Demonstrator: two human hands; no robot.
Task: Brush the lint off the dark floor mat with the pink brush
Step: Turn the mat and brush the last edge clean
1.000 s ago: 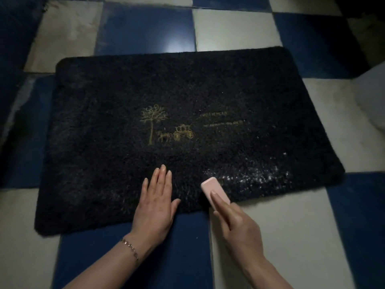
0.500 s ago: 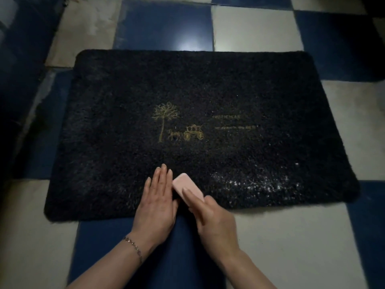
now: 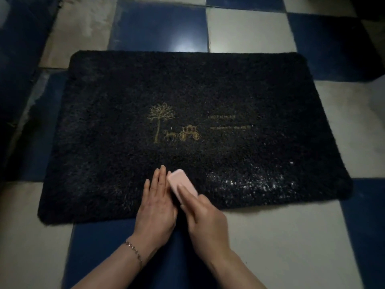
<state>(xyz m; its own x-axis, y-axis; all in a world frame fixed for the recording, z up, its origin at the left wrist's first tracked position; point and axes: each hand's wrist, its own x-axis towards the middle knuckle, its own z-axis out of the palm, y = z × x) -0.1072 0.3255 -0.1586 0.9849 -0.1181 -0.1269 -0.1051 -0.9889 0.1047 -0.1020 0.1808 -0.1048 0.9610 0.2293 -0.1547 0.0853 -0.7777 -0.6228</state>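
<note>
**Checkered tile floor with one dark mat**

The floor (image 3: 281, 247) is laid in blue and off-white square tiles, some of the pale ones stained, with a glare spot on a blue tile at the far side. A dark shaggy floor mat (image 3: 229, 90) lies flat on it, spanning several tiles. White lint (image 3: 250, 182) speckles the mat near its near right corner.

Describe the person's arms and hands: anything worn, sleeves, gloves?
Both hands are bare, with no gloves. The left hand has a thin chain bracelet at the wrist. The right hand shows nothing worn. Both forearms are bare as far as the frame shows, with no sleeves in view. Whether rings are worn cannot be told.
</note>
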